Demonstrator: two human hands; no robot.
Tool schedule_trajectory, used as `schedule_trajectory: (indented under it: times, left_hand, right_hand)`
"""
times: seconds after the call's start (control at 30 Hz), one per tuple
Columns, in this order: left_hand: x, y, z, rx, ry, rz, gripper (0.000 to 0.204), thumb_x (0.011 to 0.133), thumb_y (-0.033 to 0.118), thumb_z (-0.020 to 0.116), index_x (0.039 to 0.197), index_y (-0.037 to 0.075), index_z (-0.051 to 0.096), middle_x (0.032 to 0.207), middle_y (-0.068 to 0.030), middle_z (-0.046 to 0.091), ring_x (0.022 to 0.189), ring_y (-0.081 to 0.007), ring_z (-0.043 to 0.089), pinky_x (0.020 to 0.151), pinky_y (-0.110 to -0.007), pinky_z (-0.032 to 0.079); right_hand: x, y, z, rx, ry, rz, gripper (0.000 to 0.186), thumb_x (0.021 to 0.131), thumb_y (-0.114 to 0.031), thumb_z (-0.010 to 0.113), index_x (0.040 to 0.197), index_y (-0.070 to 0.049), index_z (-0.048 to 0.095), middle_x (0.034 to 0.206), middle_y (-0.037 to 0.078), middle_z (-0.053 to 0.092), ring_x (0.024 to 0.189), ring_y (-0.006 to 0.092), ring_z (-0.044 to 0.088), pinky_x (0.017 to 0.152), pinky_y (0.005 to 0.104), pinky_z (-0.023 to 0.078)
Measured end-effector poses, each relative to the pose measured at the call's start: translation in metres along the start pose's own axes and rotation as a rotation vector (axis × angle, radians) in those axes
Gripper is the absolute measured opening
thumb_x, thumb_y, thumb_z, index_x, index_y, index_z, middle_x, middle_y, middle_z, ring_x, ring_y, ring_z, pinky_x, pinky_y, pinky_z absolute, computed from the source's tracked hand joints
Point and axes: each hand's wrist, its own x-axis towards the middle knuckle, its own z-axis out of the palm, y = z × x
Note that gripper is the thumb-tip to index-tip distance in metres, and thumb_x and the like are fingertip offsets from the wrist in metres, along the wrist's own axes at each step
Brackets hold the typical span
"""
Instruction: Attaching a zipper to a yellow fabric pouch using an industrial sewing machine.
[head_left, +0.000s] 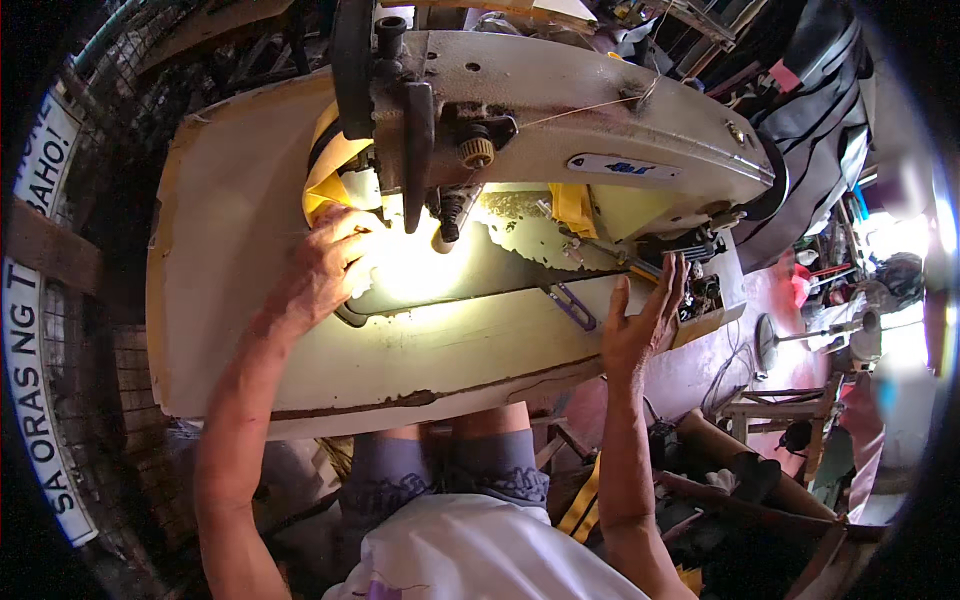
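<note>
A grey industrial sewing machine (530,80) stands on a worn cream table (230,210). My left hand (325,262) is curled beside the needle area, at the lower end of a folded yellow fabric strip (335,165); bright lamplight hides what its fingertips hold. My right hand (642,315) is open, fingers extended, beside small tools (680,270) at the machine's right end. A blue slotted tool (568,306) lies to its left. Another yellow piece (572,210) sits under the machine's arm.
A dark grey bundle of material (820,130) is behind the machine. At right are a fan (770,345), a wooden stand (760,405) and long rolls (740,460) among clutter. Wire mesh with signboards (45,400) lines the left. My legs are under the table's front edge.
</note>
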Motion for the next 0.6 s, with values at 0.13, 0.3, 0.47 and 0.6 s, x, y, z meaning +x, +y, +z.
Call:
schedule_trajectory:
  times: [0.13, 0.3, 0.47, 0.6]
  left_hand:
    - [0.002, 0.001, 0.003, -0.009, 0.002, -0.016, 0.020, 0.075, 0.004, 0.063, 0.095, 0.004, 0.066, 0.104, -0.0095, 0.059, 0.102, -0.0284, 0.057, 0.094, -0.039, 0.045]
    - [0.003, 0.006, -0.001, -0.003, -0.028, -0.058, 0.024, 0.073, 0.002, 0.062, 0.097, 0.004, 0.065, 0.104, -0.0094, 0.059, 0.101, -0.0286, 0.057, 0.095, -0.040, 0.045]
    - [0.000, 0.004, 0.004, -0.018, -0.020, -0.058, 0.023, 0.075, 0.002, 0.060, 0.098, 0.003, 0.065, 0.105, -0.0100, 0.059, 0.104, -0.0295, 0.055, 0.096, -0.040, 0.043]
    - [0.001, 0.006, 0.006, -0.010, 0.012, -0.050, 0.021, 0.076, 0.002, 0.060, 0.096, 0.002, 0.065, 0.105, -0.0108, 0.060, 0.103, -0.0310, 0.056, 0.095, -0.041, 0.043]
  right_hand:
    - [-0.001, 0.003, 0.003, -0.010, 0.028, 0.032, 0.069, 0.093, -0.018, 0.063, 0.149, 0.000, 0.027, 0.152, 0.026, 0.028, 0.141, 0.0422, 0.028, 0.114, 0.0489, 0.026]
    - [0.000, 0.004, 0.004, -0.002, 0.015, 0.049, 0.070, 0.093, -0.018, 0.063, 0.149, 0.000, 0.027, 0.152, 0.026, 0.028, 0.141, 0.0418, 0.029, 0.114, 0.0480, 0.027]
    - [0.000, 0.007, 0.004, -0.053, 0.031, 0.034, 0.065, 0.093, -0.021, 0.064, 0.146, -0.001, 0.033, 0.151, 0.024, 0.032, 0.138, 0.0407, 0.034, 0.113, 0.0482, 0.030]
    - [-0.002, 0.006, 0.006, -0.072, 0.056, 0.021, 0.064, 0.092, -0.022, 0.065, 0.145, -0.001, 0.035, 0.148, 0.024, 0.036, 0.137, 0.0403, 0.035, 0.111, 0.0478, 0.033]
